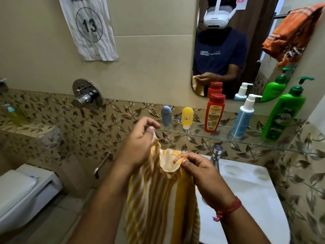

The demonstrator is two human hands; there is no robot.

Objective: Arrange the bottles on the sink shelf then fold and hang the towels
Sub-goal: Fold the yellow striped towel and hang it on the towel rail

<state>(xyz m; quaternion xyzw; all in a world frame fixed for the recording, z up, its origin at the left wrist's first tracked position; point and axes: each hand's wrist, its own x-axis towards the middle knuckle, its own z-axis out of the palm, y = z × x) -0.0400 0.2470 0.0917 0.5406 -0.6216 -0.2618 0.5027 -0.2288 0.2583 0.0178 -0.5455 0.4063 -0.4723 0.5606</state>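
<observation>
A yellow-and-white striped towel (158, 196) hangs in front of me, held by its top edge. My left hand (139, 143) pinches one upper corner, raised a little higher. My right hand (198, 169) pinches the other part of the top edge, which sags between the two hands. On the glass shelf (246, 143) stand a small grey bottle (166, 115), a small yellow bottle (187, 118), a red bottle (214, 112), a white-and-blue pump bottle (243, 117) and a big green pump bottle (283, 111), in a row. An orange towel (292, 34) hangs on a rail at the top right.
A white sink (246, 191) with a chrome tap (216, 154) lies below the shelf. A mirror (228, 46) hangs above it. A toilet (22, 192) stands at the lower left, a wall valve (87, 94) and a handle (102, 163) on the tiled wall.
</observation>
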